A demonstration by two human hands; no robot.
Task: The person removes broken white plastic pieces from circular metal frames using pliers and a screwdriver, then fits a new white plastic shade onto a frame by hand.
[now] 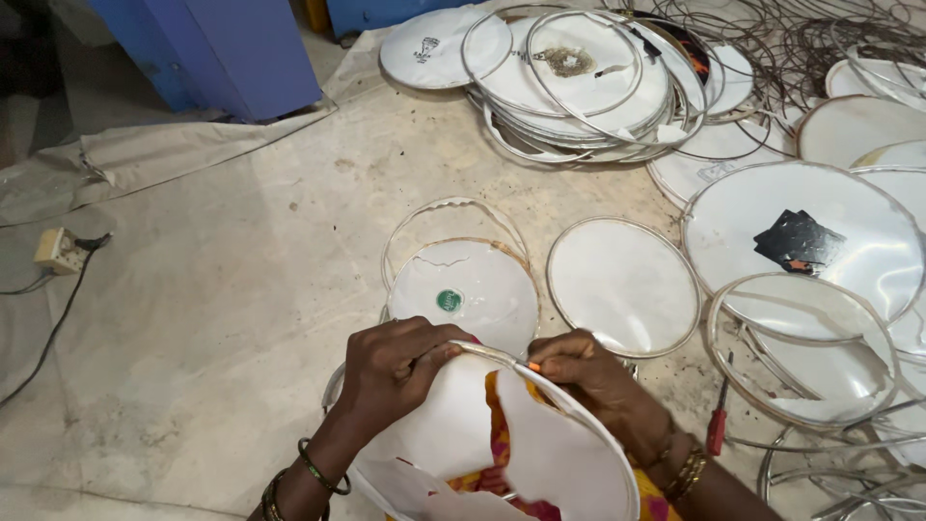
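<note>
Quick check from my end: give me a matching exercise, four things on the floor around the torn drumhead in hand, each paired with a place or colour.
Things:
1 screwdriver
2 round sticker
3 power strip
4 cabinet

Descriptions:
A far left, cable attached
B blue, top left
C red handle, beside the right hand
D green, on a cracked white drumhead

Pairs: 1-C, 2-D, 3-A, 4-B

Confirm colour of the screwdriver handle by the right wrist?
Red handle on the screwdriver, clearest in the head view.

Torn white drumhead [540, 453] in metal hoop, tilted, over lap.
</note>
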